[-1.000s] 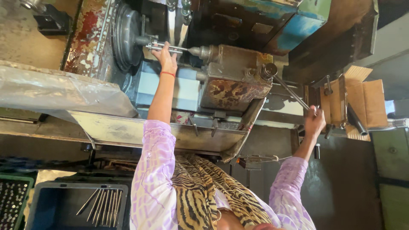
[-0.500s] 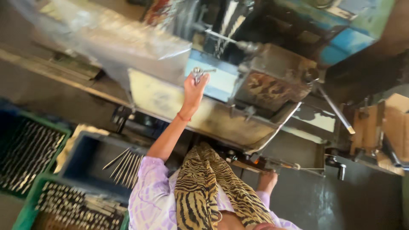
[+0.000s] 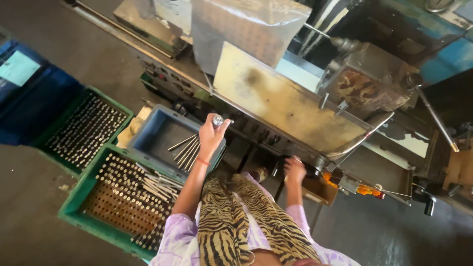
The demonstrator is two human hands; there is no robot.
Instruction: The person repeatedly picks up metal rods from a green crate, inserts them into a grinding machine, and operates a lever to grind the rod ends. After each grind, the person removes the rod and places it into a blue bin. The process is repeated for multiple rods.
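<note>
Clearly the left hand [image 3: 211, 138] pinches a metal rod [image 3: 217, 119] above the grey bin [image 3: 148, 134]; loose fingers could drop it. Right hand [image 3: 294, 169], lower centre: grip unclear.

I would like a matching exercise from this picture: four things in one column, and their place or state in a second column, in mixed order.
Column 1
1. left hand
2. right hand
3. grey-blue bin
4. green crate

Column 2
A. packed with rows of upright metal rods
B. holds a shiny metal piece above the bin
C. contains only a few loose rods
D. lowered near the machine's front edge

Pairs: 1-B, 2-D, 3-C, 4-A
</note>
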